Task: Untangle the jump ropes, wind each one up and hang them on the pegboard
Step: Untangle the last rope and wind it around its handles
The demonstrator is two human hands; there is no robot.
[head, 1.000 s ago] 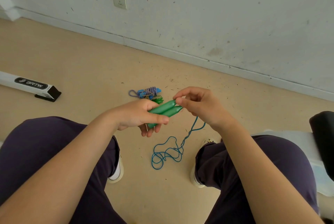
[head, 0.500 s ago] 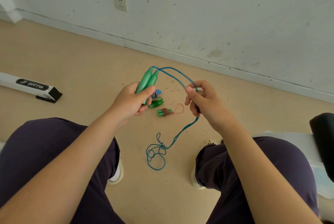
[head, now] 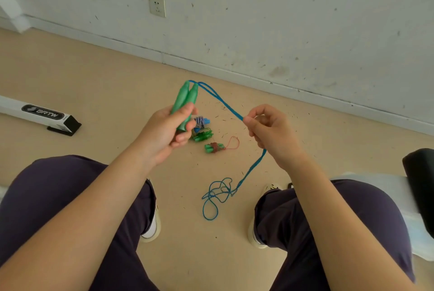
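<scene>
Left hand (head: 168, 132): gripping both green handles (head: 186, 100) upright.
Right hand (head: 270, 130): pinching the doubled blue rope (head: 225, 103).
Rope end: lying in a snarled heap (head: 217, 193) on the floor.
Risk: pulling is probably tightening that snarl.

"BRTW" in white letters on a black label, on the white bar (head: 35, 113) lying on the floor

Four jump ropes (head: 231, 112), two hands (head: 164, 131).
</scene>
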